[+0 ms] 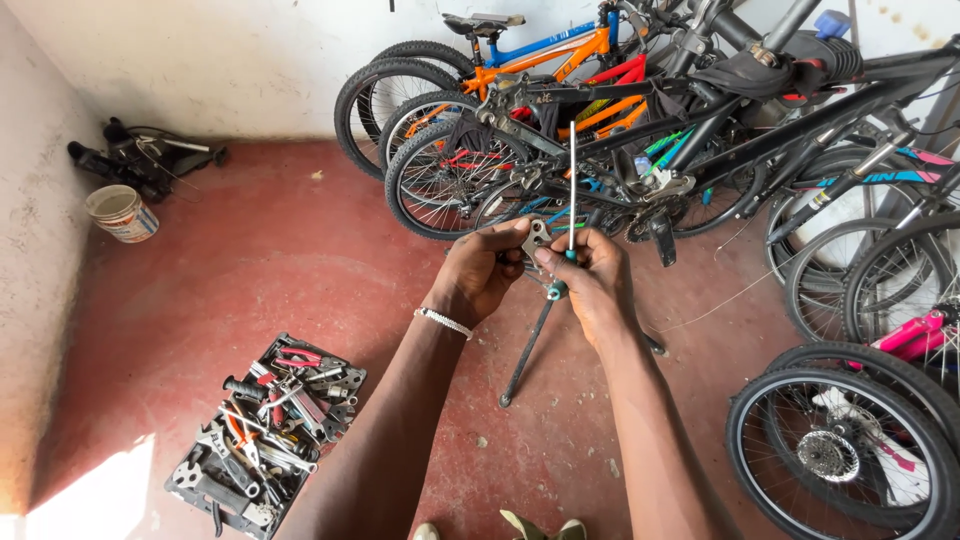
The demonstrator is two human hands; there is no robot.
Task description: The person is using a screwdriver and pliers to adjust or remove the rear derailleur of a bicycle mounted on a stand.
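Black shallow tool tray on red floor, crammed with pliers and wrenches. Beyond it, my left hand pinches a small silver metal bracket; my right hand grips a long teal-handled hex key upright. Farther: white plastic bucket, contents unclear.

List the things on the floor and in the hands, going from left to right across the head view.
Bucket → tool tray → left hand → metal part → long hex key → right hand → loose wheel.
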